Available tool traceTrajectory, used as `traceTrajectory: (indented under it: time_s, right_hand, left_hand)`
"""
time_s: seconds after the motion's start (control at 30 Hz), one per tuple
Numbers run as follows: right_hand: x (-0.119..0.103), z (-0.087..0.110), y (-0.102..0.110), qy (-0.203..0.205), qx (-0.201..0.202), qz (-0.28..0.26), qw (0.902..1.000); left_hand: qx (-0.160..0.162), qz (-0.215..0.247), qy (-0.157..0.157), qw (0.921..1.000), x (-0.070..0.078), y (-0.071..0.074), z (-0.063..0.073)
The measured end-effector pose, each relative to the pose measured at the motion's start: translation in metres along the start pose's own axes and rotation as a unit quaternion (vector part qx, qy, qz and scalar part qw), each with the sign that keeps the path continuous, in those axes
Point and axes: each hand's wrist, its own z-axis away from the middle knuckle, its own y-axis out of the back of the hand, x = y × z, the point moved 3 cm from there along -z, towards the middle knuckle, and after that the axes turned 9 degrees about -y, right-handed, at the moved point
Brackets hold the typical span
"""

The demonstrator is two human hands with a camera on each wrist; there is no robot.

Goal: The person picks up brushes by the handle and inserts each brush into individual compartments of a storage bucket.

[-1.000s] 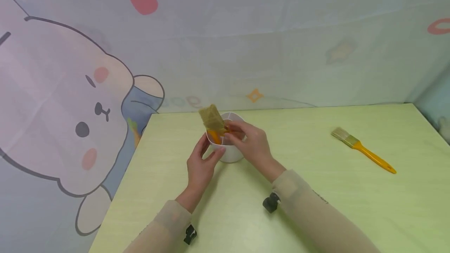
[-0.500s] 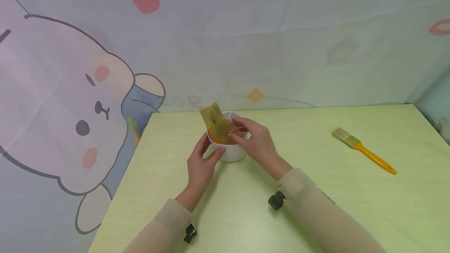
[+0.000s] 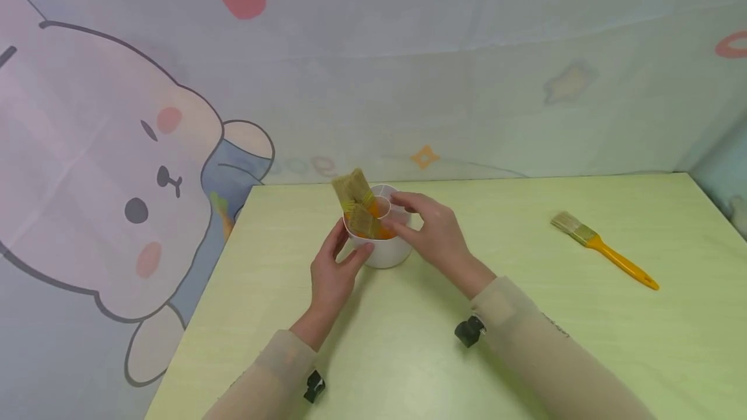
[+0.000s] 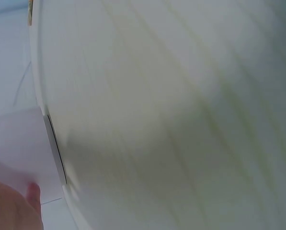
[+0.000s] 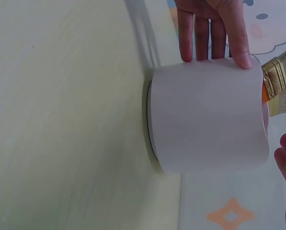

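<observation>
Cup (image 3: 385,255), gripped by left hand (image 3: 335,275), could tip under leaning brushes (image 3: 355,190) if released; right hand (image 3: 436,232) loosely spread, empty

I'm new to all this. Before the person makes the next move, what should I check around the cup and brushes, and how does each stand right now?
1. Cup upright on the table: ok.
2. Left hand steadying the cup: ok, thumb and fingers on its wall.
3. Brushes in the cup bristles up: ok, at least two bristle heads show at the top.
4. Right hand clear of those brushes: cannot tell; thumb and forefinger are apart, but the thumb is very near a handle.
5. Handles touching the cup's bottom: cannot tell, the wall hides it.
6. Every brush in the cup: not ok, a loose brush lies on the table at right.
</observation>
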Motion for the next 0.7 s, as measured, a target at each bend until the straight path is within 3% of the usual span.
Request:
traceTrajectory:
  time_s: [0.4, 0.7]
  right_hand:
    - [0.014, -0.007, 0.025, -0.023, -0.006, 0.002, 0.9997]
    - [0.024, -0.008, 0.047, -0.053, -0.022, 0.024, 0.998]
  left_hand:
    - [0.0, -0.015, 0.018, 0.9997, 0.003, 0.001, 0.003]
    - [0.008, -0.016, 0.043, 0.9989, 0.009, 0.006, 0.029]
